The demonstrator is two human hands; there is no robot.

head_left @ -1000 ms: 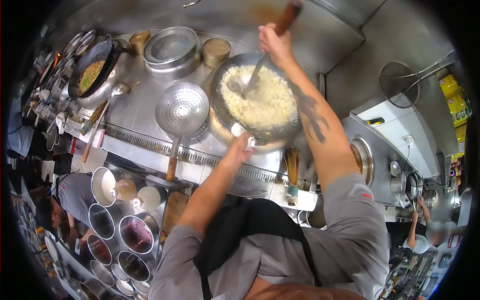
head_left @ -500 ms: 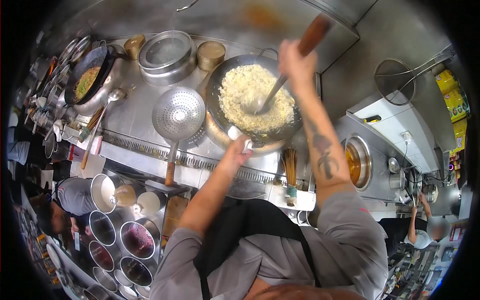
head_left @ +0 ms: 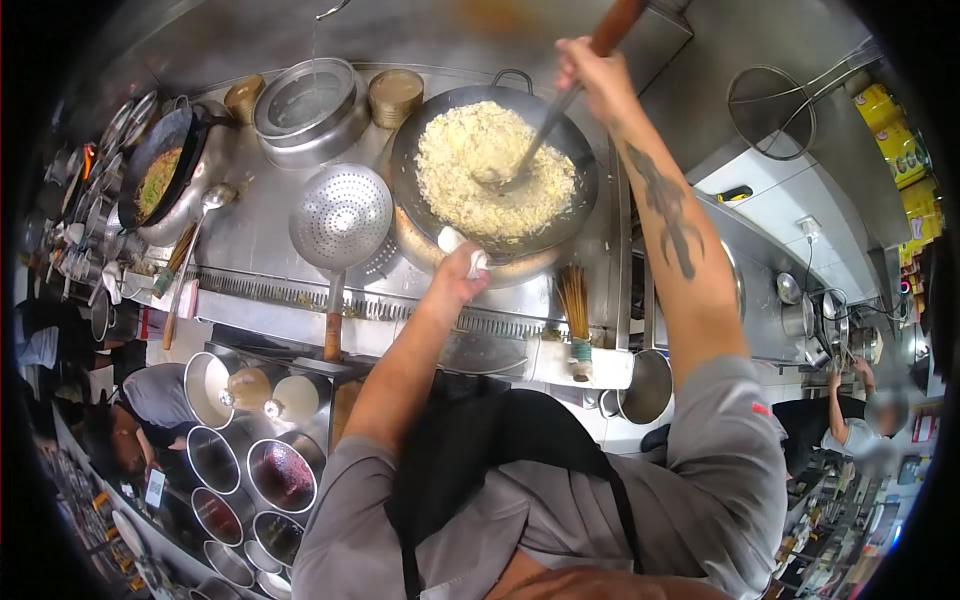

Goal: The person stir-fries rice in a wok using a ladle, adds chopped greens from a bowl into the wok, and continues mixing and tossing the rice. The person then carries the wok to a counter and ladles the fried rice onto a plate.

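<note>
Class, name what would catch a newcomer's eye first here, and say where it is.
First comes the big dark wok at upper centre, heaped with pale yellow, grainy food. The right hand above it grips a long-handled ladle dipping in. Just left of the wok lies a large perforated skimmer.

On the steel worktop (head_left: 262, 205), a perforated skimmer (head_left: 341, 215) lies with its wooden handle (head_left: 333, 337) projecting over the near edge; a round steel pot (head_left: 310, 145) stands by the far edge, between two tan containers (head_left: 396, 93). Toward the left end, a dark wok (head_left: 150, 190) holds mixed food, a long-handled ladle (head_left: 216, 197) just beside it. A bundled brush (head_left: 575, 320) is positioned upright at the near edge, well to the skimmer's right, and a wire strainer (head_left: 772, 112) is noted beyond the right end, near yellow packages (head_left: 905, 155).
</note>
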